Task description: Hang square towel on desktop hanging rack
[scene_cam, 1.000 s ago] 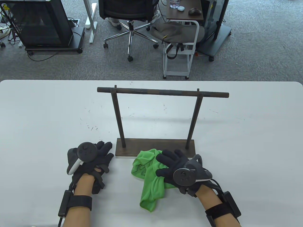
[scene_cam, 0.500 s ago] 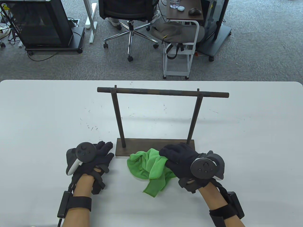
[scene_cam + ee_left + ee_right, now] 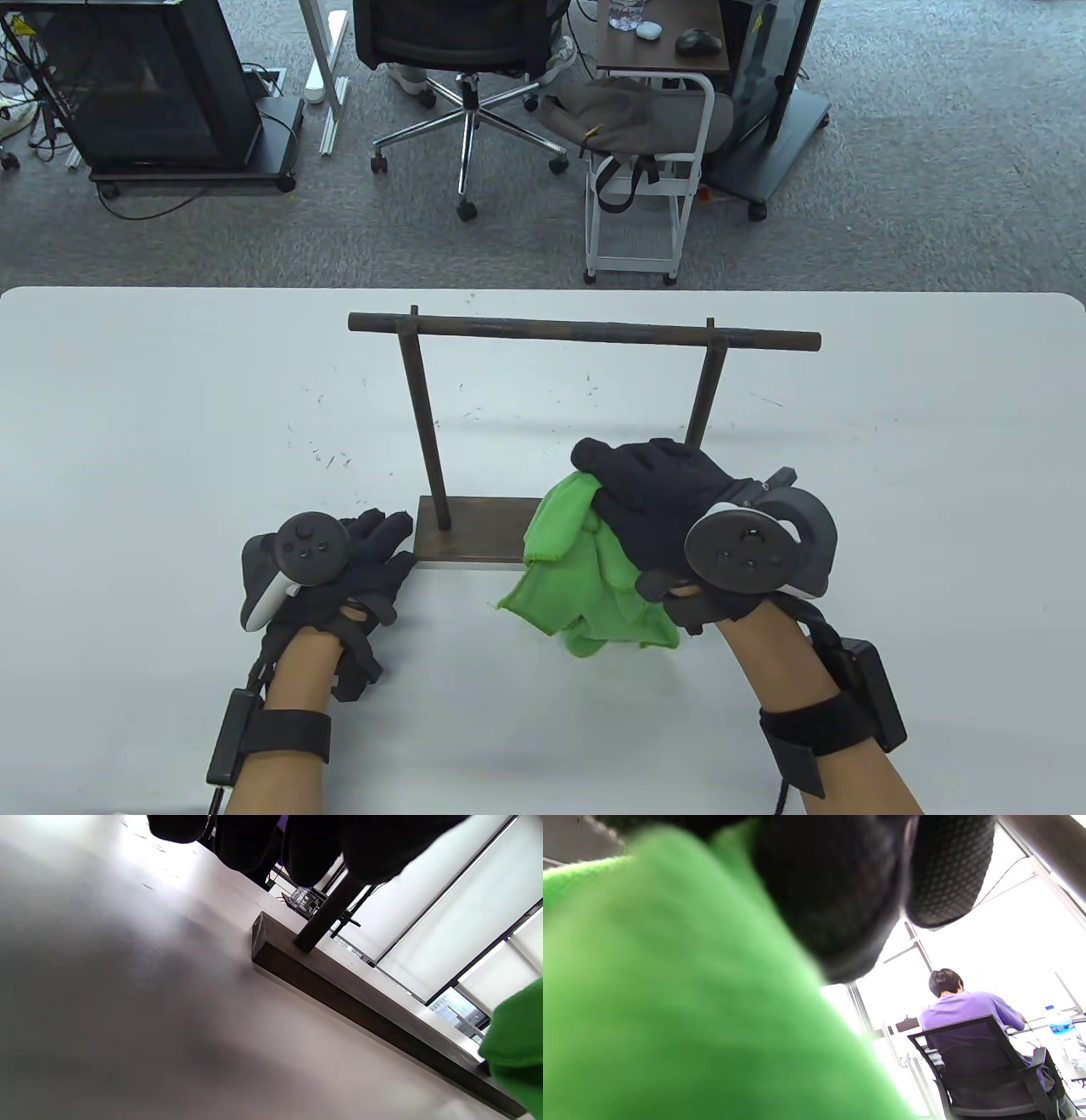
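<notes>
A green square towel (image 3: 585, 564) hangs bunched from my right hand (image 3: 653, 501), which grips its top and holds it above the rack's base. The towel fills the right wrist view (image 3: 670, 1005) and shows at the edge of the left wrist view (image 3: 517, 1043). The dark wooden rack (image 3: 585, 331) stands mid-table on a flat base (image 3: 471, 531), with a crossbar on two posts. Its base and one post show in the left wrist view (image 3: 339, 971). My left hand (image 3: 373, 552) rests flat on the table just left of the base, holding nothing.
The white table (image 3: 170, 424) has small dark specks left of the rack. Beyond its far edge stand an office chair (image 3: 462, 51), a white cart (image 3: 645, 178) and a black cabinet (image 3: 144, 85). A person in purple sits in the right wrist view (image 3: 963, 1010).
My right hand closed on the towel, lifted it off the table and carried it up and toward the rack. The left hand stayed put.
</notes>
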The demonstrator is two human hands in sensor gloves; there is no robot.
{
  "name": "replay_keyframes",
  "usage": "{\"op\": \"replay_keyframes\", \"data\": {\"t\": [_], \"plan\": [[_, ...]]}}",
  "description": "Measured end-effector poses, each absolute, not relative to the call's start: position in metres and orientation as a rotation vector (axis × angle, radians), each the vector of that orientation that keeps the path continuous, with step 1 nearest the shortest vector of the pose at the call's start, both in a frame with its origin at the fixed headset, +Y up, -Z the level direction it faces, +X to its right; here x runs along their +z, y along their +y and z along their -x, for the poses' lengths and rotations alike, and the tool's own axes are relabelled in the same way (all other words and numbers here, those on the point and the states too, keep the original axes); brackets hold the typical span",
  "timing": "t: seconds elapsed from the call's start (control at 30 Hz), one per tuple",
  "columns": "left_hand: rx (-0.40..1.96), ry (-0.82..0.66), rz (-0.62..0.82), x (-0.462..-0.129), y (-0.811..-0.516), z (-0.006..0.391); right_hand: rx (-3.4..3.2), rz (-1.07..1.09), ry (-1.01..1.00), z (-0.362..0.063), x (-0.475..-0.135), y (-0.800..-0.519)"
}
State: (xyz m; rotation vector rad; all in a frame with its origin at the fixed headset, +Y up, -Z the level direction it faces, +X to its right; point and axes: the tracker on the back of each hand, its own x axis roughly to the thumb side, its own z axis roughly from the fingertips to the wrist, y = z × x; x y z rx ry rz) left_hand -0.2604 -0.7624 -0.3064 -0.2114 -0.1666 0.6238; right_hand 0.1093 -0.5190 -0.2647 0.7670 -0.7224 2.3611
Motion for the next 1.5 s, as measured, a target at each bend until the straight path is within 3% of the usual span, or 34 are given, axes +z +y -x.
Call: {"op": "replay_keyframes", "data": {"t": [0.37,0.83,1.1,1.5], "plan": [[0.635,-0.187,0.216,-0.309,-0.761,0.256,2.173,-0.503,-0.72,-0.12,-0.274,-0.447],[0.683,-0.201,0.21,-0.309,-0.76,0.256,1.854,-0.289,-0.718,-0.106,-0.285,-0.392],[0.674,-0.192,0.2,-0.31,-0.76,0.258,1.861,-0.357,-0.73,-0.088,-0.295,-0.4],[0.682,-0.185,0.202,-0.31,-0.76,0.259,2.01,-0.418,-0.495,-0.068,-0.322,-0.43]]}}
